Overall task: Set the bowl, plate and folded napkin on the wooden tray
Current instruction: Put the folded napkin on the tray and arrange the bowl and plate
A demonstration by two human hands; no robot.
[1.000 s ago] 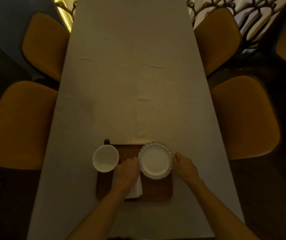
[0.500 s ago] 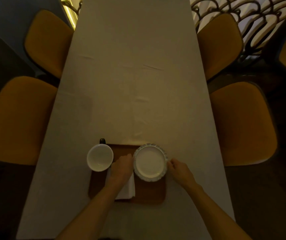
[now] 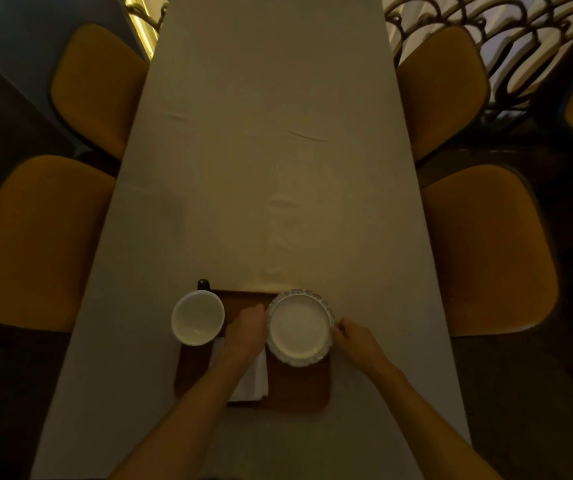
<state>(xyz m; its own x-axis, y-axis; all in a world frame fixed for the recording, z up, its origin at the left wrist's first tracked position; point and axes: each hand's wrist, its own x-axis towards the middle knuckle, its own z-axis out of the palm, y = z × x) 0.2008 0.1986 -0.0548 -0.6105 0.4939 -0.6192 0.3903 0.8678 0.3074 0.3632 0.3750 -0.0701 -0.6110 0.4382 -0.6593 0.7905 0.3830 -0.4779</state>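
The wooden tray (image 3: pixel 295 388) lies on the table near its front edge. A white bowl (image 3: pixel 197 322) stands on the tray's far left corner, overhanging the edge. The white plate (image 3: pixel 298 327) with a patterned rim sits on the far right part of the tray. My left hand (image 3: pixel 245 332) grips its left rim and my right hand (image 3: pixel 352 337) pinches its right rim. The folded white napkin (image 3: pixel 255 384) lies on the tray between bowl and plate, partly hidden under my left forearm.
A long table with a pale cloth (image 3: pixel 271 168) stretches away from me. Mustard chairs stand along both sides, the near ones at left (image 3: pixel 35 244) and right (image 3: pixel 485 251). A small dark object (image 3: pixel 203 285) sits just behind the bowl.
The view has shifted a little. Both hands stay at the plate's sides, and the plate has hardly moved on the tray.
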